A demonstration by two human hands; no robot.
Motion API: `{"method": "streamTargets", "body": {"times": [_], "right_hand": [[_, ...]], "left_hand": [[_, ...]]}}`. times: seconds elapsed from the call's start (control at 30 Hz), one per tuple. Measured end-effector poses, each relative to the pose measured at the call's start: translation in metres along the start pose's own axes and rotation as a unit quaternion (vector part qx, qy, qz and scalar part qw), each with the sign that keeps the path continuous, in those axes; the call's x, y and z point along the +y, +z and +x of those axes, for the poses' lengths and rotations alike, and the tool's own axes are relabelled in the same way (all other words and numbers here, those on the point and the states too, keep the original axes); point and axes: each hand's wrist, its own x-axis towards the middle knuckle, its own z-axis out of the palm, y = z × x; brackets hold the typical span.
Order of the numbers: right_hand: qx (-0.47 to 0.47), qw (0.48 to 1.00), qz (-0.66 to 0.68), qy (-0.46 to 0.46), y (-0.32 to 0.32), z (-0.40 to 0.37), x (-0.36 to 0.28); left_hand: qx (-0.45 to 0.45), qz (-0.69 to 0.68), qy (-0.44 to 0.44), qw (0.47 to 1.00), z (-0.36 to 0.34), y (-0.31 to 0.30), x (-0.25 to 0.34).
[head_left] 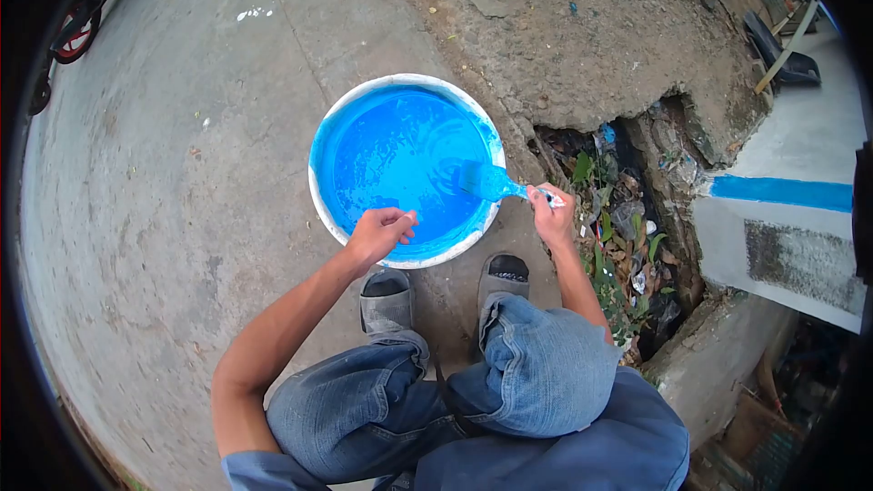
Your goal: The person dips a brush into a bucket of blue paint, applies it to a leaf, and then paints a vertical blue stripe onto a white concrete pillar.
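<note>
In front of my feet stands a round white bucket (318,193) with blue paint (391,164) inside and smears of it along the rim. My right hand (554,216) grips a paintbrush (489,182) by its handle, just outside the bucket's right rim. The brush is coated in blue, and its bristles reach over the rim to the paint; whether they dip into it is hard to tell. Above the near left rim hovers my left hand (382,235), fingers curled together. Anything inside those fingers is too small or hidden to make out.
To the right, a broken gutter (627,218) holds leaves and litter. Beyond it is a pale wall (773,168) with a blue painted band (782,192). A black dustpan-like object (791,64) lies at upper right. Part of a motorbike wheel (77,36) shows upper left.
</note>
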Motion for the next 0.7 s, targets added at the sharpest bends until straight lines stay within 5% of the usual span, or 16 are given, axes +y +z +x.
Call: {"method": "streamTargets", "body": {"times": [0.43, 0.57, 0.7], "right_hand": [[0.032, 0.998, 0.041, 0.042, -0.002, -0.001, 0.030], [0.089, 0.943, 0.276, 0.163, 0.002, -0.004, 0.031], [0.096, 0.952, 0.248, 0.153, 0.011, -0.009, 0.022]], "left_hand": [[0.011, -0.002, 0.025, 1.000, 0.006, -0.003, -0.006], [0.004, 0.015, 0.070, 0.997, 0.014, -0.005, -0.012], [0.042, -0.023, 0.094, 0.994, 0.016, -0.011, 0.007]]}}
